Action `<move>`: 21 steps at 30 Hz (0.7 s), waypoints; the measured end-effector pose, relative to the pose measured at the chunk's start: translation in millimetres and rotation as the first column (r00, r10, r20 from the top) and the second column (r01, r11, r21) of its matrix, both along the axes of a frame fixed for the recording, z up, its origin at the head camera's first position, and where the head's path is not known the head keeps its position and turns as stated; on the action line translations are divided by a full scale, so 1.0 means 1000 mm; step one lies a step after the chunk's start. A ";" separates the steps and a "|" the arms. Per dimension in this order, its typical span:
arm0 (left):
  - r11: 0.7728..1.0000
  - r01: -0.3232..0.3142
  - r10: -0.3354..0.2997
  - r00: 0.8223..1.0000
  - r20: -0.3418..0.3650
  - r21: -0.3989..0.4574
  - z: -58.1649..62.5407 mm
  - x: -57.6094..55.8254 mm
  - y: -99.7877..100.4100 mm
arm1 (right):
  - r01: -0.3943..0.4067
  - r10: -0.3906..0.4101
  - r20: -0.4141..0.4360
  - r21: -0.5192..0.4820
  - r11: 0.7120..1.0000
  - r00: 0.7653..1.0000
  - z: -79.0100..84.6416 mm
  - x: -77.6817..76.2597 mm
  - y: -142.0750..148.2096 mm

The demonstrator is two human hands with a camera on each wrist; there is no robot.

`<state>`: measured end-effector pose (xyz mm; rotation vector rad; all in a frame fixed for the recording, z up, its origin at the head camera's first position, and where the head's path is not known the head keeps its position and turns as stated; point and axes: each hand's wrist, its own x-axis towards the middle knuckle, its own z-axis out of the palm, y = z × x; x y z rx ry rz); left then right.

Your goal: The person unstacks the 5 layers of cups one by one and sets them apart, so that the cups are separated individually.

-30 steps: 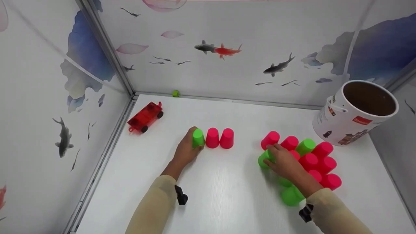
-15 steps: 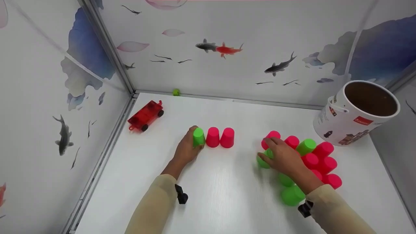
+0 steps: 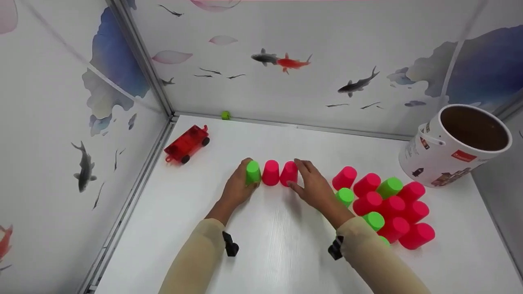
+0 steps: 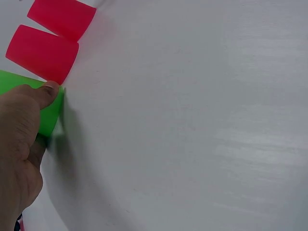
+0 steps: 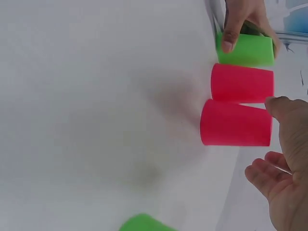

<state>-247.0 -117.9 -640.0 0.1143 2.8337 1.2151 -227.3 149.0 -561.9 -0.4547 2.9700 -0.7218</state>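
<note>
A green cup (image 3: 253, 172) stands upside down at the left end of a short row, and my left hand (image 3: 239, 185) grips it between thumb and fingers. Touching it on the right is a pink cup (image 3: 271, 173), followed by a second pink cup (image 3: 289, 174) at the row's right end. My right hand (image 3: 314, 185) is beside that last cup, fingers spread and nothing held. In the right wrist view, its thumb (image 5: 279, 107) overlaps the cup's top edge while the other fingers stay apart from it; contact is unclear.
Right of the hands, several pink and green cups (image 3: 393, 207) stand clustered, partly hidden by the right forearm. Behind them is a white bucket (image 3: 439, 157). A red toy cart (image 3: 187, 145) sits at the back left; a small green piece (image 3: 225, 115) lies by the back wall.
My right hand has left the green cup at the cluster's edge and moved left to the row's right end, without a cup. The left hand keeps its grip on the green cup.
</note>
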 end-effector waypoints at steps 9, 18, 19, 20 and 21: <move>1.000 0.022 -0.022 1.000 -0.021 0.013 -0.001 -0.001 -0.001 | 0.014 -0.014 0.024 -0.021 1.000 1.000 -0.016 -0.008 -0.015; 1.000 0.022 -0.022 1.000 -0.022 0.022 -0.001 -0.002 0.000 | -0.048 0.048 -0.004 -0.028 0.998 0.999 0.005 0.023 0.017; 1.000 0.020 -0.020 1.000 -0.020 0.020 -0.001 -0.002 0.000 | -0.055 0.055 -0.009 -0.019 0.998 0.998 0.007 0.029 0.023; 1.000 0.019 -0.018 1.000 -0.018 0.018 -0.002 -0.001 0.000 | -0.062 0.062 -0.012 -0.011 0.998 0.998 0.009 0.035 0.029; 1.000 0.016 -0.016 1.000 -0.015 0.016 -0.002 -0.001 0.000 | -0.068 0.068 -0.015 -0.002 0.998 0.998 0.011 0.042 0.036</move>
